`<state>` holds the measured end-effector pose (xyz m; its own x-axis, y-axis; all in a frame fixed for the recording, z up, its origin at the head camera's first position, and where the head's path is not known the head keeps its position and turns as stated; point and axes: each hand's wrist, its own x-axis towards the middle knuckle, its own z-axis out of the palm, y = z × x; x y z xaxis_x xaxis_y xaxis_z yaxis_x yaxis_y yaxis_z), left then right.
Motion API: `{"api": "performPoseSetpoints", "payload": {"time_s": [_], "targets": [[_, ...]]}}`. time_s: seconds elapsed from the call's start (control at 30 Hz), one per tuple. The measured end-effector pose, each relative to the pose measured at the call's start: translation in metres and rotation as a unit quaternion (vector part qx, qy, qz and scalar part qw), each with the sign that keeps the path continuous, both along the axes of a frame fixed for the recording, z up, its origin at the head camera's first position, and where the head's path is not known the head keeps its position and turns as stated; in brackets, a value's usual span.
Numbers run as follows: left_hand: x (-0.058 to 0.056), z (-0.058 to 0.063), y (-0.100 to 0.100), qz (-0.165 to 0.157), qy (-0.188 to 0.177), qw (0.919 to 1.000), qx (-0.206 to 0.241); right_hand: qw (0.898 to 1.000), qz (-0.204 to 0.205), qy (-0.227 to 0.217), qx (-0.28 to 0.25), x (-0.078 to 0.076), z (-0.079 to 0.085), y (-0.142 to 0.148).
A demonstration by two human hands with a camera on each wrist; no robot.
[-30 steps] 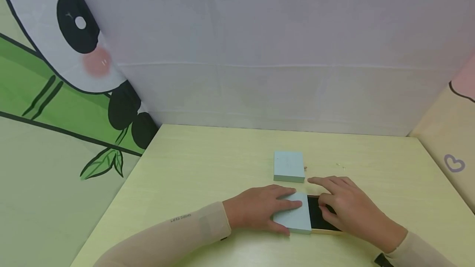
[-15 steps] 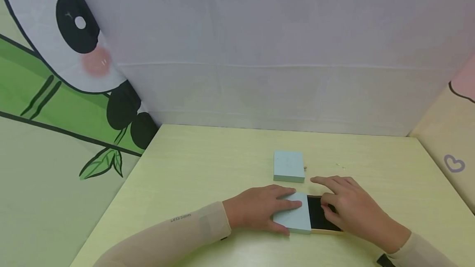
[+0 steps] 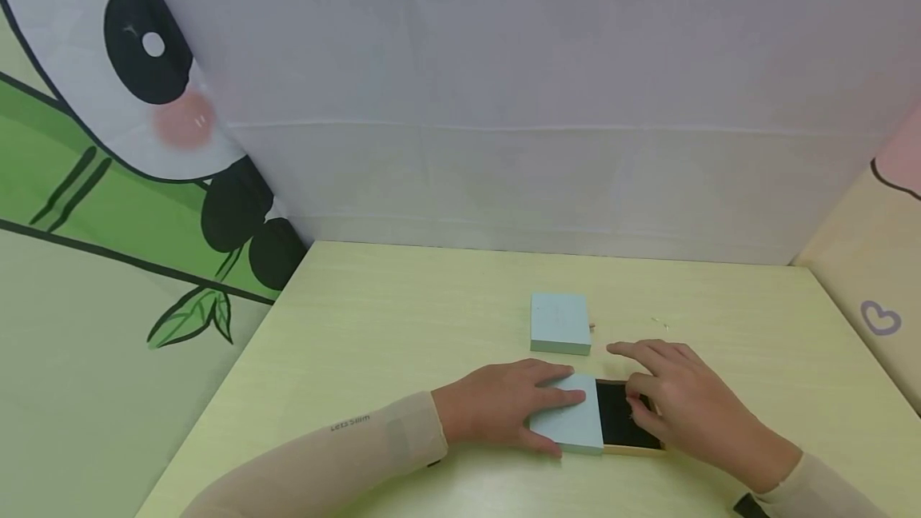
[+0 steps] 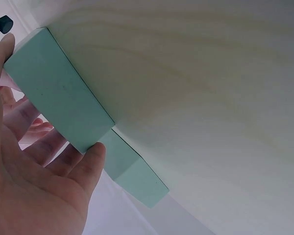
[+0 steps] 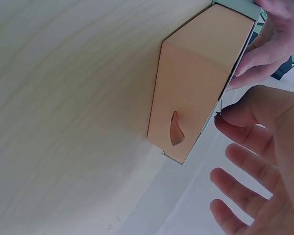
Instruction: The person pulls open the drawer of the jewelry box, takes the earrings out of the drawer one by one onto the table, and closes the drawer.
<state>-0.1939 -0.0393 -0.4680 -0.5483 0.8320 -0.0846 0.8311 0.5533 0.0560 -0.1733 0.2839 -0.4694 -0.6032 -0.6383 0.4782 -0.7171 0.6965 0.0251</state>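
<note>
A pale blue slide-out box lies on the table under my left hand, which grips its sleeve with fingers spread over the top and near edge. The drawer is partly pulled out to the right. It has a black lining inside, and its tan outer wall carries a small pull tab in the right wrist view. Over the drawer, my right hand pinches a tiny thin metal-looking piece between thumb and index finger; its kind is too small to tell. The other fingers stay spread.
A second pale blue box sits shut just behind the first, with a small tab on its right side. Tiny light-coloured bits lie on the table to its right. A white cloth wall rises behind the table.
My right hand has shifted slightly to the right over the drawer, baring more of its black lining. The left hand and both boxes have stayed in place.
</note>
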Motion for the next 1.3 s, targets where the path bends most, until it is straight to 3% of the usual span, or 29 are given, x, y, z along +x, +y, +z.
{"api": "performPoseSetpoints", "payload": {"time_s": [0.3,0.8,1.3], "targets": [[-0.009,0.002,0.009,0.017,-0.004,0.9998,0.002,1.000,0.012,0.008,-0.002,-0.018,0.002,0.013],[-0.016,0.006,0.016,0.028,0.000,0.9996,0.009,1.000,-0.001,-0.009,-0.001,-0.033,0.009,0.024],[-0.014,0.008,0.008,0.023,0.002,0.9997,0.008,1.000,-0.008,-0.007,0.010,-0.031,0.013,0.020]]}}
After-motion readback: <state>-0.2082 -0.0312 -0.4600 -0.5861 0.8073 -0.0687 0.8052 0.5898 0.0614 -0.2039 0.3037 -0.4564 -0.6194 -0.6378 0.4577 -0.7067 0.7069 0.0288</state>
